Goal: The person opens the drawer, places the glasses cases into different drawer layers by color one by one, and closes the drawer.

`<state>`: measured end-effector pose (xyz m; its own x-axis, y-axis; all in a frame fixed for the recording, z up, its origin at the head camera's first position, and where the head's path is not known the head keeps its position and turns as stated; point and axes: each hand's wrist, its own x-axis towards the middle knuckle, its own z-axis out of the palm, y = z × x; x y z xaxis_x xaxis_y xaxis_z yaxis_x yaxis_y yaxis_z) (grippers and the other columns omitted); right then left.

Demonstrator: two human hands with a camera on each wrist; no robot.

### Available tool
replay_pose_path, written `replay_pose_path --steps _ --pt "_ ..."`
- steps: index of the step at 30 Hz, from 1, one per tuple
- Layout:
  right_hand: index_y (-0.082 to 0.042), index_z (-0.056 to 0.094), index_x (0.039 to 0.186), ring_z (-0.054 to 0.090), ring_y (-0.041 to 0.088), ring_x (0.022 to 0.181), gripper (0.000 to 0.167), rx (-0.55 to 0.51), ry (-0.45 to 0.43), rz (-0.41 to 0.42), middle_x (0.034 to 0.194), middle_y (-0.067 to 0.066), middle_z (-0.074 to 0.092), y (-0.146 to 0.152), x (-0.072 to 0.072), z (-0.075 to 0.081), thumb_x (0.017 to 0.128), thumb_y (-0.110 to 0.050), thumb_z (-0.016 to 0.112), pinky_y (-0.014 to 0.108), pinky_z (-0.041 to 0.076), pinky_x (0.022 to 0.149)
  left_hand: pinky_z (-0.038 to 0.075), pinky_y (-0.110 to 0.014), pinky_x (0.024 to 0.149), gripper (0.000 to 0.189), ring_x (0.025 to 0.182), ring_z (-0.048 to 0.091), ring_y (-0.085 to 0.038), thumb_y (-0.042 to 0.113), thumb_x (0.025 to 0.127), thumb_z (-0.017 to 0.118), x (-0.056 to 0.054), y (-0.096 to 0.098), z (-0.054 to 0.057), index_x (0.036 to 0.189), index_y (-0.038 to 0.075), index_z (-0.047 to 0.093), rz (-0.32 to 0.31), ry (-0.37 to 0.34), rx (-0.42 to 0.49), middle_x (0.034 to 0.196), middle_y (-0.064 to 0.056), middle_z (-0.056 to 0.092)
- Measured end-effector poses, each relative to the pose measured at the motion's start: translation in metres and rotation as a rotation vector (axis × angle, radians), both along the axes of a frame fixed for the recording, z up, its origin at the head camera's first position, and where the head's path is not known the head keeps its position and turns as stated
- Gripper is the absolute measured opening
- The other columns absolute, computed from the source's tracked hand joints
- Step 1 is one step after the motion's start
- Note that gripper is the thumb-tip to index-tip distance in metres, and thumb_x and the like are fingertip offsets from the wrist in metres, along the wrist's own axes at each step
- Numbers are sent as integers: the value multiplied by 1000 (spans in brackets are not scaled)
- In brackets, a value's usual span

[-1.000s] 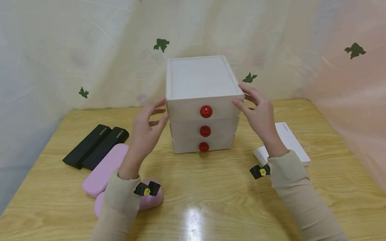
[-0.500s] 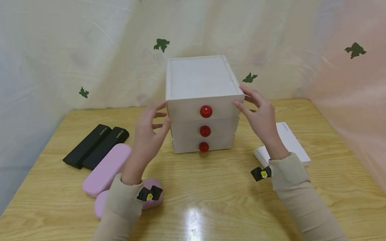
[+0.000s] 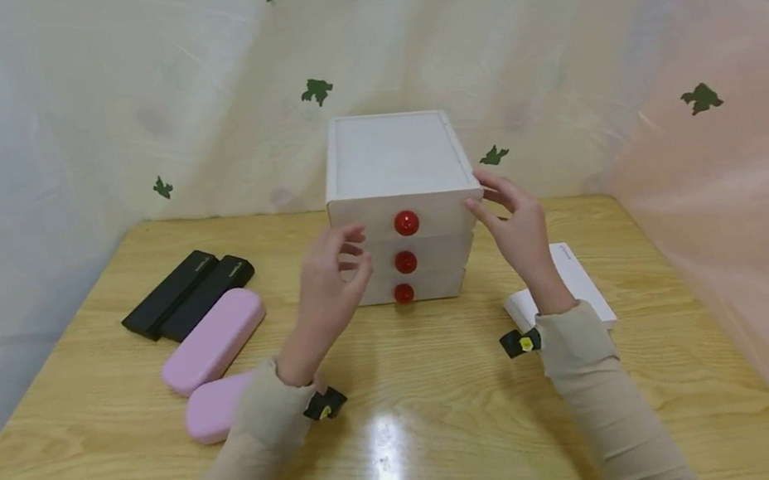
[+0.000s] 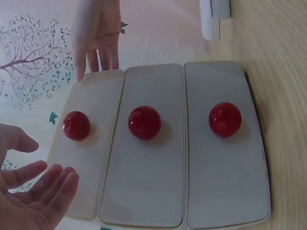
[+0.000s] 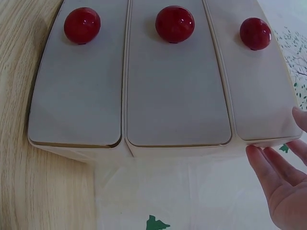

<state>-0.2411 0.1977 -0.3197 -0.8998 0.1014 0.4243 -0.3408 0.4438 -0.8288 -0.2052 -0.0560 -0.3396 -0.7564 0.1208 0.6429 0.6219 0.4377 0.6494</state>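
A white three-drawer box with round red knobs stands on the table, all its drawers closed. My right hand holds the top drawer's right front corner, thumb at the front edge and fingers along the side. In the right wrist view those fingers touch the side wall. My left hand is in front of the box's left part, fingers loosely bent with nothing between them. The left wrist view shows it palm up beside the top drawer front, apart from the top knob.
Two black cases and two pink cases lie at left, the nearer pink one partly behind my left sleeve. White flat boxes lie at right, partly behind my right wrist. A patterned cloth hangs behind the wooden table.
My left hand has left the box's left side and moved right and nearer, in front of the drawers. My right hand stays at the right corner. The drawers have not moved.
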Motion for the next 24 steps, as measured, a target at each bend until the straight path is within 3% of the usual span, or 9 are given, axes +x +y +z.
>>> replay_pose_path --steps 24 --pt "-15 54 139 54 27 128 49 87 -5 51 145 6 52 5 -5 2 93 -29 64 54 53 93 58 -32 75 26 90 65 -25 13 91 66 -18 32 -7 113 0 62 -41 -282 129 101 -15 69"
